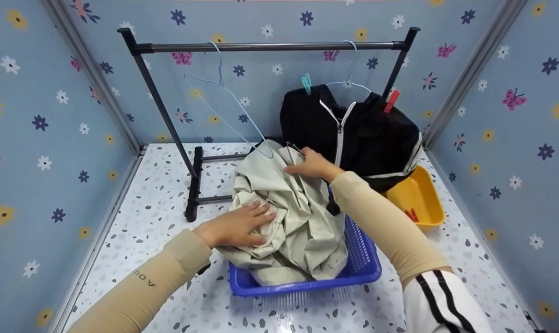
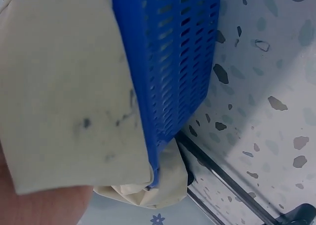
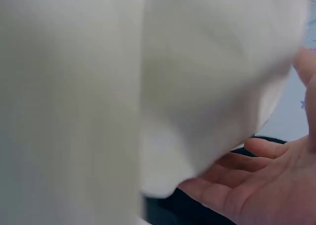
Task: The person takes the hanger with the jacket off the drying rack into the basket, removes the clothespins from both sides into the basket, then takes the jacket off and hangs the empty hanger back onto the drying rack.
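A crumpled beige garment (image 1: 302, 222) fills the blue basket (image 1: 307, 287) in the head view and bulges over its rim. My left hand (image 1: 240, 225) rests on the garment's left side with fingers spread. At its far edge, beside a dark strip, my right hand (image 1: 313, 164) touches the cloth. Close up in the right wrist view, the right hand's fingers (image 3: 212, 188) lie fairly straight against the cloth's underside, thumb apart. A beige sleeve (image 2: 69, 96) and the basket's perforated side (image 2: 173, 62) fill much of the left wrist view; the left fingers are hidden there.
On the black rack (image 1: 279, 47) hangs a bare blue hanger (image 1: 242, 108), its lower end touching the garment. A black zip jacket (image 1: 376, 138) hangs right, with a teal clothespin (image 1: 306, 83) and a red one (image 1: 391, 101). Behind my right arm stands a yellow bin (image 1: 430, 199) holding red clothespins (image 1: 412, 215).
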`<state>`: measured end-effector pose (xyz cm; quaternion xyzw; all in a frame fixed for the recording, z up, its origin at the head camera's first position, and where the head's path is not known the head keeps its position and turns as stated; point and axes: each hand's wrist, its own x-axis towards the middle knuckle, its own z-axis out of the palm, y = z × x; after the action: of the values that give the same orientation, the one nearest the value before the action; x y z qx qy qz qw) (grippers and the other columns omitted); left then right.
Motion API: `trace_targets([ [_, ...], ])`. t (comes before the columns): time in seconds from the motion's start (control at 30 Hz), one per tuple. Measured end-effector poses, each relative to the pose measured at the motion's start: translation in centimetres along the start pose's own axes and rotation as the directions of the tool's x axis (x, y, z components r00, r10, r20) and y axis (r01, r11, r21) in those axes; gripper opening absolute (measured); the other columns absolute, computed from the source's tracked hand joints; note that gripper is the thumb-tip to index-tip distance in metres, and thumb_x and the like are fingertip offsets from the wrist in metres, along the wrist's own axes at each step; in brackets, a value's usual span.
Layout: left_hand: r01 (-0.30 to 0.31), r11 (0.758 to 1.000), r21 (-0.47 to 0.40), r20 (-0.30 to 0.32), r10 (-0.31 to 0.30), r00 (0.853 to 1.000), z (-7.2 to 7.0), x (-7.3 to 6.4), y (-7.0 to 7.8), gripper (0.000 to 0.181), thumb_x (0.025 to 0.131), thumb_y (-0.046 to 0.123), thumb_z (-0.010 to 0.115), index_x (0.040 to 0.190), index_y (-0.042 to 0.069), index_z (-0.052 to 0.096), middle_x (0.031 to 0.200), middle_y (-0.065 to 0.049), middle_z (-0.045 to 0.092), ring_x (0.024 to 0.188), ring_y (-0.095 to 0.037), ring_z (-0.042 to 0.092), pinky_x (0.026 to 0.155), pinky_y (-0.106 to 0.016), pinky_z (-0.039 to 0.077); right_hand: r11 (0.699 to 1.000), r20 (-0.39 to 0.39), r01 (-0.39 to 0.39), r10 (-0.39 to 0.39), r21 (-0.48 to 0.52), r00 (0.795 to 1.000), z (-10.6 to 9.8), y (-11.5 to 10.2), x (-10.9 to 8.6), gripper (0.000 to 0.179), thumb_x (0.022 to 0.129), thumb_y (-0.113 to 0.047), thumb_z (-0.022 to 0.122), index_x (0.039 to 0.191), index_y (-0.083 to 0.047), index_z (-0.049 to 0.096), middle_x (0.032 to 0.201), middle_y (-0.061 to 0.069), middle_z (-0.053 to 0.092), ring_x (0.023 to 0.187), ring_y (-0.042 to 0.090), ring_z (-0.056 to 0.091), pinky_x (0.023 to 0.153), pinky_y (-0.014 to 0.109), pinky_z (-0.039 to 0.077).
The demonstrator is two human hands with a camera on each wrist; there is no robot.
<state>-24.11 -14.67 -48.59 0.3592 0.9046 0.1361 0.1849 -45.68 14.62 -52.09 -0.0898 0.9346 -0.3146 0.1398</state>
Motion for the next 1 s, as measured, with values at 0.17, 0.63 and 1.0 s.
trace_targets([
  [0.17, 0.031, 0.999, -0.008, -0.163, -0.032, 0.986, 0.7, -0.3, -0.3, 0.091, 0.104, 0.056, 0.071, 0.175, 0.009, 0.039, 0.186, -0.025, 0.027, 0.174, -0.05, 0.023, 0.143, -0.065, 0.02, 0.999, 0.004, 0.031, -0.031, -0.017, 1.0, 2.0, 1.6, 2.3, 0.107, 0.075, -0.042, 0.1, 0.163, -0.007, 0.05, 0.16, 0.021, 0.063, 0.148, 0.039, 0.061, 0.127, 0.051, 0.051],
  [0.63, 0.234, 0.968, -0.088, -0.194, -0.247, 0.95, 1.7, -0.3, -0.5, 0.119, 0.098, 0.064, 0.075, 0.171, -0.015, 0.026, 0.181, -0.044, 0.013, 0.173, -0.059, 0.015, 0.142, -0.065, 0.023, 0.969, -0.321, 0.199, -0.144, 0.144, 0.936, 0.3, 2.2, 1.4, 0.063, 0.074, 0.006, 0.07, 0.133, -0.012, 0.081, 0.121, 0.009, 0.085, 0.1, 0.023, 0.07, 0.091, 0.035, 0.059],
  [1.0, 0.286, 0.955, -0.074, -0.168, -0.294, 0.941, 1.7, 0.5, -0.5, 0.12, 0.098, 0.067, 0.073, 0.171, -0.015, 0.025, 0.18, -0.044, 0.011, 0.173, -0.06, 0.013, 0.141, -0.068, 0.024, 0.848, -0.394, 0.521, -0.512, -0.095, 0.763, -4.5, 0.1, -5.4, 0.053, 0.086, 0.004, 0.068, 0.132, -0.014, 0.084, 0.14, 0.013, 0.081, 0.133, 0.036, 0.076, 0.119, 0.05, 0.059],
])
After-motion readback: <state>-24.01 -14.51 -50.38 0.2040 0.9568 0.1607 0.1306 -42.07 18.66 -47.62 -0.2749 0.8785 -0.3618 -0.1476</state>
